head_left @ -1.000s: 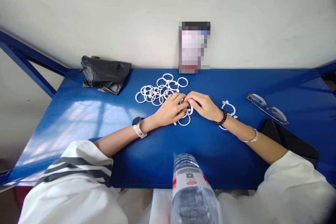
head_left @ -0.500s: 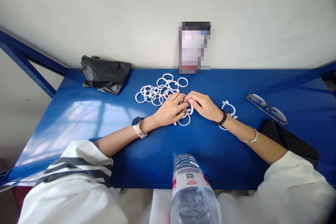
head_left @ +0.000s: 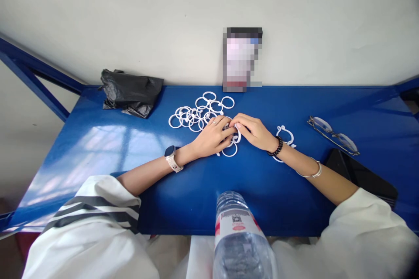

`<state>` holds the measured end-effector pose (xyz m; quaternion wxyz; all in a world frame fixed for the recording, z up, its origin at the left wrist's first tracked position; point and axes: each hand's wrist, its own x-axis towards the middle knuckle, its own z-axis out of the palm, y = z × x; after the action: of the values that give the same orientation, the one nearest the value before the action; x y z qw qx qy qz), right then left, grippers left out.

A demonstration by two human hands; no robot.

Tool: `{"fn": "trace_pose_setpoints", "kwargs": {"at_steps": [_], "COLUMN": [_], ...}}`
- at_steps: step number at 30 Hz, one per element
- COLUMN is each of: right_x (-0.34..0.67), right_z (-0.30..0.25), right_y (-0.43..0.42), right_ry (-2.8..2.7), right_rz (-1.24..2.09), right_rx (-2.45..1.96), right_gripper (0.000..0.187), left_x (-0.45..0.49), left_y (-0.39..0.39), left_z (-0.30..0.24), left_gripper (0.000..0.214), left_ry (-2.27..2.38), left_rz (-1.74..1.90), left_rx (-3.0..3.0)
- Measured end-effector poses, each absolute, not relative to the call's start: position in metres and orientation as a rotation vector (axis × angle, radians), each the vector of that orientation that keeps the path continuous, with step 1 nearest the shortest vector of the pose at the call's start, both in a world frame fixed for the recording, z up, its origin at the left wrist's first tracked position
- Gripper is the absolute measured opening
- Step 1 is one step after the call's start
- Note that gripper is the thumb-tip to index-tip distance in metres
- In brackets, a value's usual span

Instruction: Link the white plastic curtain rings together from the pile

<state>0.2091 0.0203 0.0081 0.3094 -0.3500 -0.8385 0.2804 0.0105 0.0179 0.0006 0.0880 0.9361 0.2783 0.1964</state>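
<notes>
My left hand (head_left: 211, 137) and my right hand (head_left: 253, 131) meet at the middle of the blue table (head_left: 98, 139), fingertips pinched together on a white plastic ring (head_left: 236, 134). Another white ring (head_left: 229, 151) lies on the table just under the fingers. Behind my left hand spreads a loose pile of several white rings (head_left: 199, 111). A few joined rings (head_left: 284, 133) lie just right of my right wrist, which wears a dark bead bracelet. On my left wrist sits a watch.
A black plastic bag (head_left: 131, 91) lies at the back left. A blurred card (head_left: 242, 59) leans on the wall. Glasses (head_left: 334, 135) and a black flat object (head_left: 363, 176) lie at the right. A water bottle (head_left: 240, 239) stands at the near edge.
</notes>
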Motion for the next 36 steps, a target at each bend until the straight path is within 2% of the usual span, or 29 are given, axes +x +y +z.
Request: {"fn": "trace_pose_setpoints", "kwargs": {"at_steps": [18,36], "right_x": [0.2087,0.2077], "right_z": [0.0080,0.0109], "right_y": [0.0196,0.0180], "right_ry": [-2.204,-2.104], "right_rz": [0.738,0.582], "right_rx": [-0.914,-0.893], "right_gripper": [0.027,0.016], "left_x": [0.0105,0.0104], "left_y": [0.0177,0.0179], "left_z": [0.0002,0.0015], "left_gripper": [0.021,0.027], "left_ry": [0.812,0.808], "left_rz": [0.622,0.634], "left_rx": [2.811,2.793]}}
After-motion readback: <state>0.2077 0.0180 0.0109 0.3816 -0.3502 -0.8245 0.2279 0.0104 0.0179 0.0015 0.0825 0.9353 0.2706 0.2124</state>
